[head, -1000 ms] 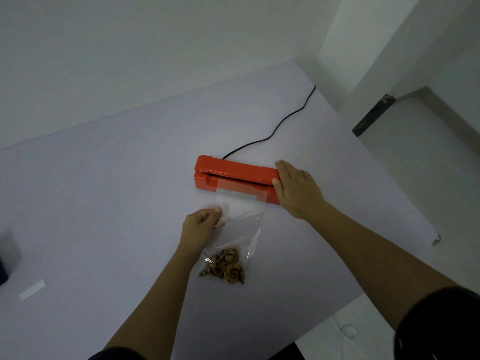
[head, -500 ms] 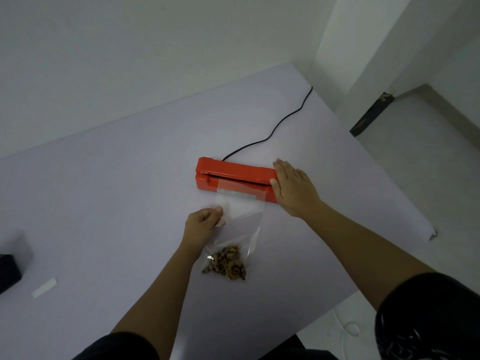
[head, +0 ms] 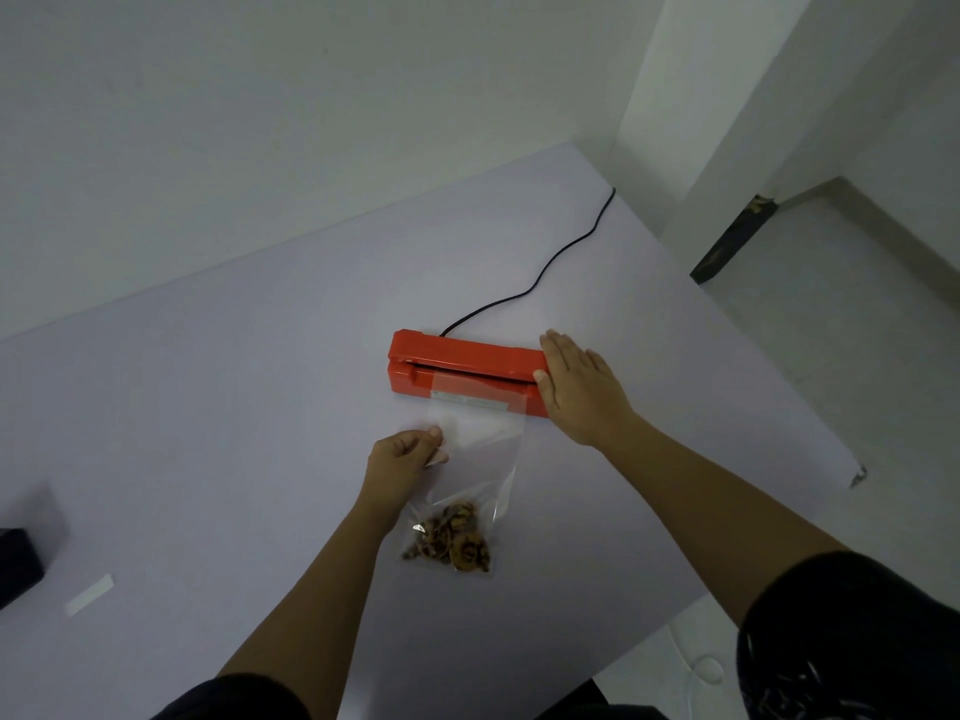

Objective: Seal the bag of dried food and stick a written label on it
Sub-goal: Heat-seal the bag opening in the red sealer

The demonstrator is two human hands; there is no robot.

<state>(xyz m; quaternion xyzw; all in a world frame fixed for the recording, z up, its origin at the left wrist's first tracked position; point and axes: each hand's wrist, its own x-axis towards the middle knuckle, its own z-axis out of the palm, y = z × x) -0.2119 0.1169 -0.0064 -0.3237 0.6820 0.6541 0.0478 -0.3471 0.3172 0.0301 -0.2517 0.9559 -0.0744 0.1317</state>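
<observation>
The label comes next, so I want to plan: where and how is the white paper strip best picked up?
Probably best: pinch the white paper strip at its far right short end, coming from the right. It lies flat on the table, so lift a corner first; that end is away from the black object beside it.

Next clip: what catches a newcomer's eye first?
The red sealer sits at centre, black cord trailing off behind it, the right hand flat on its right end. In front, a clear bag lies with its far end over the sealer's front, dried food bunched at the near end, the left hand pinching its left edge.
</observation>
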